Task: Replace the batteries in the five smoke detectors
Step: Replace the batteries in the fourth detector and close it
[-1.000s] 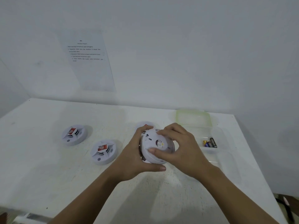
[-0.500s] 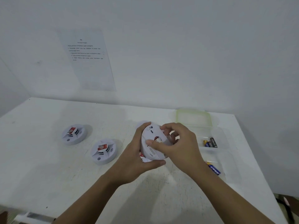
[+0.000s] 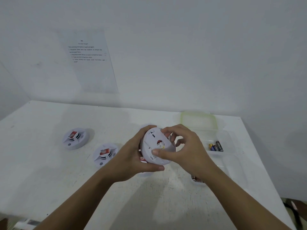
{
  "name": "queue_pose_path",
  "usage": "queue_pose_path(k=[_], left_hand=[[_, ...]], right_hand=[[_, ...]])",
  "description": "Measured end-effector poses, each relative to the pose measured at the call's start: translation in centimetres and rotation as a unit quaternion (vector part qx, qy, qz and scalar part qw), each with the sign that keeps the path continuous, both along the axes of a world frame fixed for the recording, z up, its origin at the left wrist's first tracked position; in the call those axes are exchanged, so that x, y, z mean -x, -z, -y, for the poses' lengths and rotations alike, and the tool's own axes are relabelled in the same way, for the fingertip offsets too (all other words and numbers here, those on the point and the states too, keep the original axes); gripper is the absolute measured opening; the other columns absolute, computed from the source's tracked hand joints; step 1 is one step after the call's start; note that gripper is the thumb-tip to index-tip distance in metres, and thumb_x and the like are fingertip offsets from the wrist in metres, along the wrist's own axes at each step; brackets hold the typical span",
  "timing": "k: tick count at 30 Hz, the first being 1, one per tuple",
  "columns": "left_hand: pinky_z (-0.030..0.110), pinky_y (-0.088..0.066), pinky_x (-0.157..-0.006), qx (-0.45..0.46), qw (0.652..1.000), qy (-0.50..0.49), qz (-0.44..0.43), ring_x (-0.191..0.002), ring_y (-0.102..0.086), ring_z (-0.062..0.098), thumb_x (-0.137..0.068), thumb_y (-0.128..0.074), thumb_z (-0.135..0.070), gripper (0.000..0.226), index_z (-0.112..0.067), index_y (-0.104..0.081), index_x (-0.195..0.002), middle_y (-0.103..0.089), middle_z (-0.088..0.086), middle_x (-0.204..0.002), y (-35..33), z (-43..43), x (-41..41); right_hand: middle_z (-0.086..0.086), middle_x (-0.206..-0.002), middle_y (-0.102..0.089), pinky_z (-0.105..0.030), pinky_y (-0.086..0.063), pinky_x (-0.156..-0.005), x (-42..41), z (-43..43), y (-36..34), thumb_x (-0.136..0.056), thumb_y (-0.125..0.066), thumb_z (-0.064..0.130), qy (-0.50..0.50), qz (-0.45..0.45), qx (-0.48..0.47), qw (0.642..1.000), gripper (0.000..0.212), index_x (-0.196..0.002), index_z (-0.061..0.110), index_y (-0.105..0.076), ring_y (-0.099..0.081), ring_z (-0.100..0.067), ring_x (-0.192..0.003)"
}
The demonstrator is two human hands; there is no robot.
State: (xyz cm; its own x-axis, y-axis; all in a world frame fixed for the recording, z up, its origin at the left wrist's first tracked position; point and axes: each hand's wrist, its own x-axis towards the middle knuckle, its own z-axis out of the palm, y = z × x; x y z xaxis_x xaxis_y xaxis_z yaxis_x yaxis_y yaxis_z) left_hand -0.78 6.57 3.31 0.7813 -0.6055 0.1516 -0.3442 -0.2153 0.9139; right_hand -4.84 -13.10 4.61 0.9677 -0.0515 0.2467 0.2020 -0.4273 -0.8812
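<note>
My left hand [image 3: 134, 156] grips a white round smoke detector [image 3: 154, 143] from its left side, tilted with its back face toward me above the table. My right hand [image 3: 184, 146] curls round the detector's right edge, thumb pressed on the back face near a small red opening. Two more white detectors with red labels lie face up on the table, one at far left [image 3: 75, 138], one nearer [image 3: 105, 154]. Part of another detector [image 3: 146, 126] peeks out behind my hands. Several batteries [image 3: 216, 146] lie in a clear tray.
A white table [image 3: 49, 180] stands against a white wall with an instruction sheet [image 3: 88, 60] taped up. A clear plastic container [image 3: 227, 141] and its green-rimmed lid [image 3: 198, 120] sit at the right. A dark object [image 3: 195, 177] lies under my right wrist.
The detector has been tipped up more steeply in my hands, and my right fingers have shifted round its right edge. The blue battery by my right forearm is now out of sight.
</note>
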Motion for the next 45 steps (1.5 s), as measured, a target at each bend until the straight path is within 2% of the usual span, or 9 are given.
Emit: queue_pose_path(k=[8, 11, 15, 20, 23, 26, 30, 35, 45], left_hand=[[0.023, -0.055, -0.098, -0.032, 0.999, -0.003, -0.01, -0.128, -0.053, 0.004, -0.07, -0.088, -0.042, 0.094, -0.045, -0.03, -0.144, -0.052, -0.033, -0.133, 0.6, 0.6, 0.2], [0.026, -0.055, -0.099, -0.052, 0.999, -0.003, -0.016, -0.126, -0.055, 0.003, -0.071, -0.091, -0.027, 0.096, -0.048, -0.03, -0.143, -0.054, -0.031, -0.133, 1.2, 0.2, 0.3], [0.023, -0.054, -0.099, -0.055, 0.998, -0.028, -0.017, -0.125, -0.057, 0.003, -0.07, -0.092, -0.025, 0.096, -0.043, -0.034, -0.143, -0.056, -0.031, -0.131, 1.5, -0.2, 0.4], [0.023, -0.058, -0.09, -0.035, 0.998, -0.06, -0.013, -0.126, -0.056, 0.006, -0.07, -0.092, -0.016, 0.093, -0.032, -0.037, -0.143, -0.058, -0.024, -0.129, 1.7, -1.6, 0.5], [0.026, -0.058, -0.089, -0.032, 0.997, -0.072, -0.024, -0.125, -0.057, 0.008, -0.069, -0.092, -0.015, 0.092, -0.03, -0.037, -0.142, -0.059, -0.019, -0.129, 2.1, -2.9, 0.8], [0.027, -0.058, -0.091, -0.032, 0.995, -0.089, -0.037, -0.126, -0.055, 0.008, -0.068, -0.093, -0.016, 0.094, -0.031, -0.037, -0.142, -0.057, -0.019, -0.13, 2.5, -4.2, 1.0], [0.025, -0.058, -0.089, -0.021, 0.994, -0.1, -0.043, -0.127, -0.054, 0.009, -0.066, -0.094, -0.015, 0.097, -0.029, -0.036, -0.142, -0.055, -0.016, -0.132, 2.5, -5.2, 1.2], [0.024, -0.057, -0.089, -0.008, 0.994, -0.102, -0.038, -0.126, -0.054, 0.006, -0.064, -0.093, -0.014, 0.096, -0.027, -0.036, -0.14, -0.054, -0.018, -0.13, 2.1, -5.6, 1.3], [0.022, -0.056, -0.091, 0.004, 0.996, -0.085, -0.039, -0.127, -0.053, 0.006, -0.065, -0.093, -0.009, 0.1, -0.028, -0.033, -0.143, -0.053, -0.015, -0.133, 2.2, -4.6, 2.6]], right_hand=[[0.015, -0.099, -0.065, -0.012, -0.047, -0.071, -0.6, -0.1, 0.0, -0.061, -0.09, 0.053, -0.005, -0.045, 0.076, 0.996, 0.056, -0.106, 0.029, -0.067, -0.06, -0.002, -0.088], [0.013, -0.093, -0.066, -0.021, -0.052, -0.069, -0.6, -0.4, 0.1, -0.063, -0.09, 0.049, -0.011, -0.051, 0.101, 0.994, 0.048, -0.1, 0.029, -0.066, -0.06, -0.006, -0.083], [0.011, -0.094, -0.06, -0.015, -0.05, -0.066, -0.8, -0.8, 0.5, -0.065, -0.089, 0.043, 0.003, -0.028, 0.121, 0.992, 0.041, -0.095, 0.037, -0.062, -0.059, -0.004, -0.085], [0.006, -0.103, -0.068, -0.039, -0.062, -0.063, -0.8, -0.3, 1.3, -0.084, -0.081, 0.018, 0.014, -0.045, -0.082, 0.995, 0.02, -0.101, 0.024, -0.071, -0.073, -0.014, -0.081], [0.007, -0.09, -0.073, -0.041, -0.058, -0.065, -0.5, 0.4, 2.1, -0.093, -0.069, 0.015, 0.027, -0.038, -0.098, 0.994, 0.011, -0.1, 0.024, -0.071, -0.071, -0.017, -0.076], [0.009, -0.086, -0.076, -0.038, -0.059, -0.074, -0.2, 0.9, 3.7, -0.096, -0.064, 0.018, 0.036, -0.04, -0.049, 0.997, 0.015, -0.102, 0.03, -0.072, -0.073, -0.014, -0.081], [0.017, -0.093, -0.074, -0.016, -0.051, -0.075, 0.6, 0.5, 5.3, -0.098, -0.064, 0.026, 0.008, -0.008, 0.074, 0.997, 0.019, -0.111, 0.032, -0.076, -0.067, -0.001, -0.086], [0.013, -0.091, -0.065, -0.029, -0.038, -0.075, 1.2, -0.2, 7.2, -0.098, -0.061, 0.036, -0.051, 0.016, 0.303, 0.952, 0.021, -0.112, 0.037, -0.076, -0.053, -0.007, -0.087], [0.008, -0.103, -0.068, -0.033, -0.036, -0.094, 2.7, 0.3, 7.2, -0.094, -0.059, 0.035, -0.156, -0.025, 0.418, 0.895, 0.021, -0.106, 0.03, -0.074, -0.057, -0.011, -0.095]])
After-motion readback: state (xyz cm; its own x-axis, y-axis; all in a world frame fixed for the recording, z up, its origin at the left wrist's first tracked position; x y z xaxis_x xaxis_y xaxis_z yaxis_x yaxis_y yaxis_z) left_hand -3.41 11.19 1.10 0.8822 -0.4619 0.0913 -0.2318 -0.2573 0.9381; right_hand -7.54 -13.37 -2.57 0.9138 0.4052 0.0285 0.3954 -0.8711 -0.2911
